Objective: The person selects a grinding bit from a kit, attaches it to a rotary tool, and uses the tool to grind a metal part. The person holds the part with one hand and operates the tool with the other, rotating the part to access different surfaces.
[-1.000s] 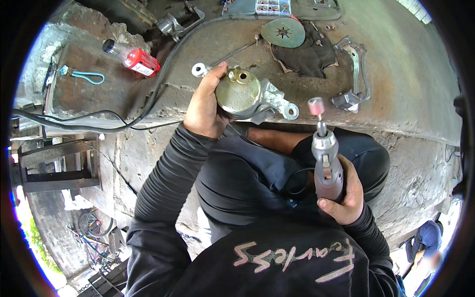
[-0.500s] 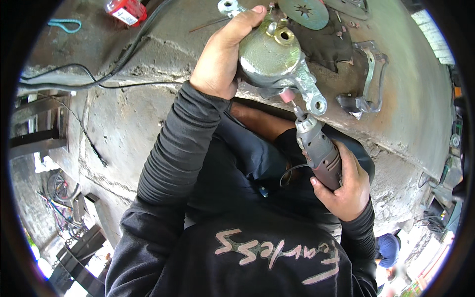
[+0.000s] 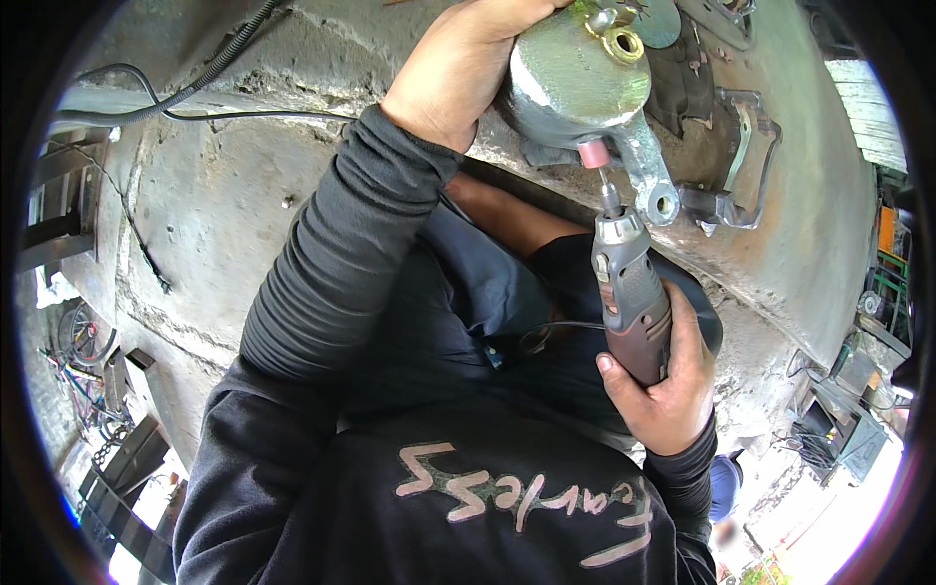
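My left hand (image 3: 463, 73) grips a metal brake caliper (image 3: 575, 88) from its left side, near the top edge; its thumb reaches over the top and the other fingers are hidden. The casting has a brass-coloured port and an arm ending in a holed eye that points down toward me. My right hand (image 3: 673, 390) is wrapped round the lower body of a dark grey rotary tool (image 3: 629, 292), held nearly upright. At its tip, a pink grinding stone (image 3: 593, 154) meets the caliper's lower edge, beside the arm; whether they touch I cannot tell.
A metal bracket (image 3: 746, 166) lies on the worn ledge to the right, near a dark cloth (image 3: 682, 93) and a greenish disc (image 3: 658, 21). A black cable (image 3: 244, 117) crosses the concrete at left. Another person in blue (image 3: 723, 487) is at lower right.
The view has shifted, and a red container has left it. The rotary tool stands more upright. The caliper appears farther right and turned slightly, still in my left hand.
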A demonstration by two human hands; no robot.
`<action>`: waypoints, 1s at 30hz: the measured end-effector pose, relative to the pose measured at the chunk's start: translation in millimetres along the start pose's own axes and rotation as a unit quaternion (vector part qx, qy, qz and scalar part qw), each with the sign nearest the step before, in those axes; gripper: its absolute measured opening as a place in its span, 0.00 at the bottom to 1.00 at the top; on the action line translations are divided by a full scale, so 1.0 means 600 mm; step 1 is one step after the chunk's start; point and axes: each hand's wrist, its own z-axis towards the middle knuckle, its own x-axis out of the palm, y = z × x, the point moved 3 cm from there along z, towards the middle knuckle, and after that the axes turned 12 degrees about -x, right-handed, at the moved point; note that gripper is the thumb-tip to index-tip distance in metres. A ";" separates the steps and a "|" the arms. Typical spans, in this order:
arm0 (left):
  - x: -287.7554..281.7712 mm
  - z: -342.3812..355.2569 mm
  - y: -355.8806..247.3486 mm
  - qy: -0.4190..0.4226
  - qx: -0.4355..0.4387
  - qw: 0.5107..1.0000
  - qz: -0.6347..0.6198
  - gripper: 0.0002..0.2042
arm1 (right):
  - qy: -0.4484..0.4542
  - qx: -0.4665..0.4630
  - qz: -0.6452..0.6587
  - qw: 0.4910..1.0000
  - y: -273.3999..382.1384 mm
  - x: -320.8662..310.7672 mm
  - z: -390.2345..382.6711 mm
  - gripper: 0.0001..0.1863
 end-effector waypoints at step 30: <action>0.009 -0.002 -0.004 -0.011 0.003 1.000 0.017 0.18 | 0.003 -0.003 0.004 1.000 0.003 0.007 0.002 0.40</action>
